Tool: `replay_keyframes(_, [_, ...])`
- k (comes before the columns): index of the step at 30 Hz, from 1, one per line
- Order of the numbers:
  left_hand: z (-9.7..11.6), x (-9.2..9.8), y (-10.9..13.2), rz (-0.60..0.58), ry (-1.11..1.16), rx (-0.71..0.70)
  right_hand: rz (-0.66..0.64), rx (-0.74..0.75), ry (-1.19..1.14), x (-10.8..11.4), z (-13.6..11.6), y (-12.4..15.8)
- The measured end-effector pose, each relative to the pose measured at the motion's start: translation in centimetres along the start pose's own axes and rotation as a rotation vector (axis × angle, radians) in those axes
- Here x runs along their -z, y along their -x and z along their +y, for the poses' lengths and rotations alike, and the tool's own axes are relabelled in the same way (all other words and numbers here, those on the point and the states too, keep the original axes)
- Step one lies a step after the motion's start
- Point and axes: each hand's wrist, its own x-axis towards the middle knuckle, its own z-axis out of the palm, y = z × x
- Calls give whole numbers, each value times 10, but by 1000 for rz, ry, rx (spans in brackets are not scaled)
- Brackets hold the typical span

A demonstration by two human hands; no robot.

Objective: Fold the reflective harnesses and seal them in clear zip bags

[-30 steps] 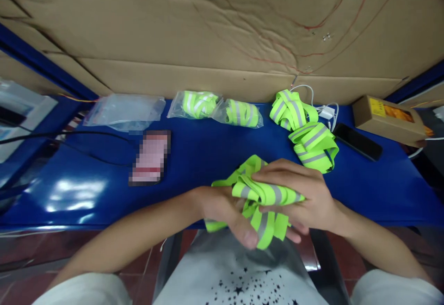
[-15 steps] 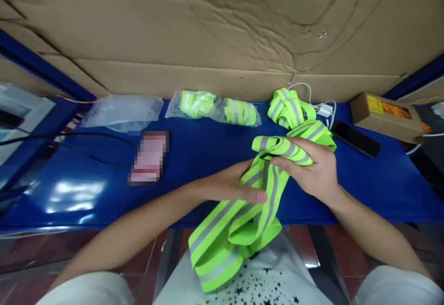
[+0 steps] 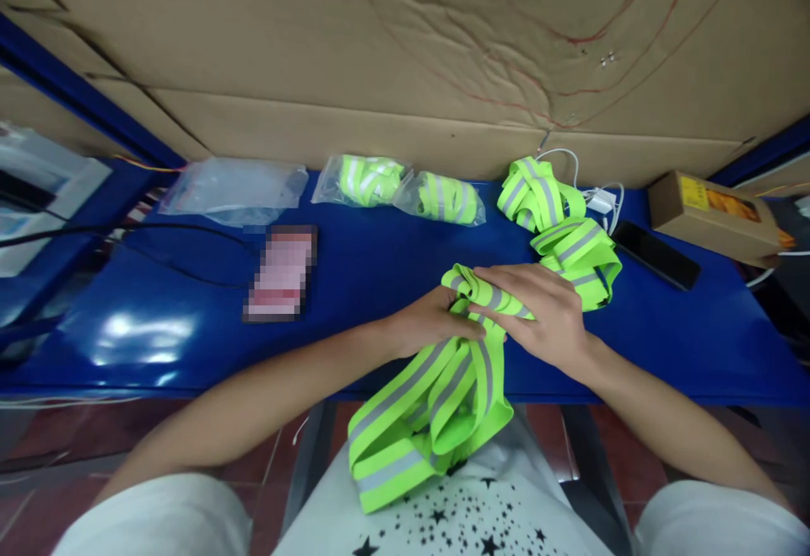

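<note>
A neon-yellow reflective strap [image 3: 405, 400] with grey stripes hangs in loose loops from both hands, over the table's front edge and my lap. My right hand [image 3: 548, 311] is closed round its folded upper end, thumb below and fingers on top. My left hand [image 3: 440, 320] grips the strap just under that fold, its thumb lying across the bands; some of its fingers are hidden behind the strap. Beyond my right hand lie two loose bundles of the same strap, the nearer bundle [image 3: 579, 256] and the farther bundle [image 3: 535, 193].
Two clear bags with rolled straps, a left bag [image 3: 370, 180] and a right bag [image 3: 448, 199], lie along the back. Flat plastic bags [image 3: 240, 189] and a blurred-screen phone [image 3: 282, 273] are at left. A black phone [image 3: 658, 255] and a cardboard box [image 3: 712, 214] stand right.
My right hand has moved left and slightly down with the folded end, closer to my left hand. The left hand's fingers have closed in under the fold.
</note>
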Motion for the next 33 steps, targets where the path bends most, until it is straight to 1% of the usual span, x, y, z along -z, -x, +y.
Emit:
replay_keyframes(2, [-1,-1,-1,-20,34,29,14,-104,-72,-1,-2,-2])
replay_keyframes(4, [-3,-4,-2,-94,134,97,26,-142,-91,-1,-1,-2])
replay_keyframes(5, [-4,-5,-2,-139,185,127,22,-116,-75,-1,1,-1])
replay_keyframes(9, [-10,-11,2,-336,276,207,11,112,7,4,4,4])
replay_keyframes(11, [-10,-12,6,-419,307,220,65,146,21,9,2,4])
replay_keyframes(12, [-10,-11,7,-437,314,211,93,118,24,13,1,3])
replay_keyframes(13, [-10,-11,8,-439,307,194,119,59,17,15,-1,1])
replay_keyframes(14, [-10,-10,9,-431,288,177,139,-32,-11,18,-2,-2])
replay_keyframes(15, [-9,-9,9,-419,254,162,145,-151,-66,20,-2,-4])
replay_keyframes(17, [-5,-6,10,-413,153,136,123,-421,-267,22,1,-10])
replay_keyframes(18, [-3,-5,10,-419,95,114,94,-547,-404,22,3,-12])
replay_keyframes(20, [2,-4,12,-429,-31,46,-30,-750,-706,20,7,-16])
replay_keyframes(22, [6,-4,13,-442,-163,-30,-165,-873,-956,18,10,-18])
replay_keyframes(24, [6,-3,14,-436,-288,-82,-237,-929,-1063,17,11,-18])
replay_keyframes(27, [3,0,11,-390,-416,-100,-193,-929,-1000,18,10,-17])
replay_keyframes(29, [0,2,9,-362,-454,-98,-204,-934,-974,18,10,-16])
replay_keyframes(32, [-1,2,8,-342,-481,-121,-274,-965,-996,15,13,-15])
replay_keyframes(33, [0,1,9,-344,-490,-138,-288,-941,-975,13,15,-14])
